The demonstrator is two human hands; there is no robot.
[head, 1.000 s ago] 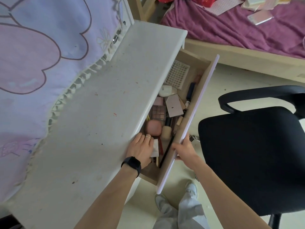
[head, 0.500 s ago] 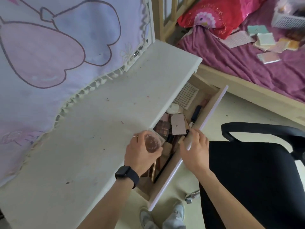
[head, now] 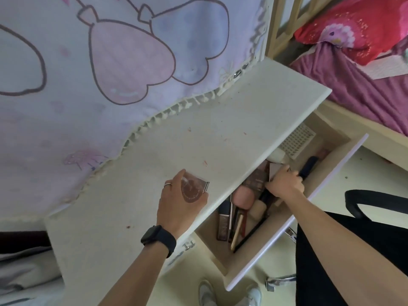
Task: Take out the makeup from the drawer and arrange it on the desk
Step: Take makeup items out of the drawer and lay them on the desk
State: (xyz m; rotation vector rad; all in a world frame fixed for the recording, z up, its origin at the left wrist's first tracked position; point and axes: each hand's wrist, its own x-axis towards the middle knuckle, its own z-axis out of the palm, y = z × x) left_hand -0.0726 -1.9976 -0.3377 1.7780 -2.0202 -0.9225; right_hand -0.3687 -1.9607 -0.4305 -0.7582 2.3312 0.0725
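Head view, left hand [head: 176, 206] gripping clear case [head: 194, 188] (print illegible)

- Off-white tabletop [head: 154, 164]: scattered small red specks.
- Hanging fabric cloth [head: 66, 120]: pale lilac, printed pink and blue heart balloons with dark outlines.
- Egg-shaped makeup sponge [head: 242, 196]: pink.
- Pillow [head: 353, 29]: red, floral print.
- Bed sheet [head: 357, 89]: purple.
- Wristwatch [head: 157, 238]: black.

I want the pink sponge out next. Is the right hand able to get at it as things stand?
Probably yes. The pink sponge lies uncovered in the open drawer, just beside the right hand, with nothing on top of it. That hand is already closing on other items, though, so it would need to free itself first.
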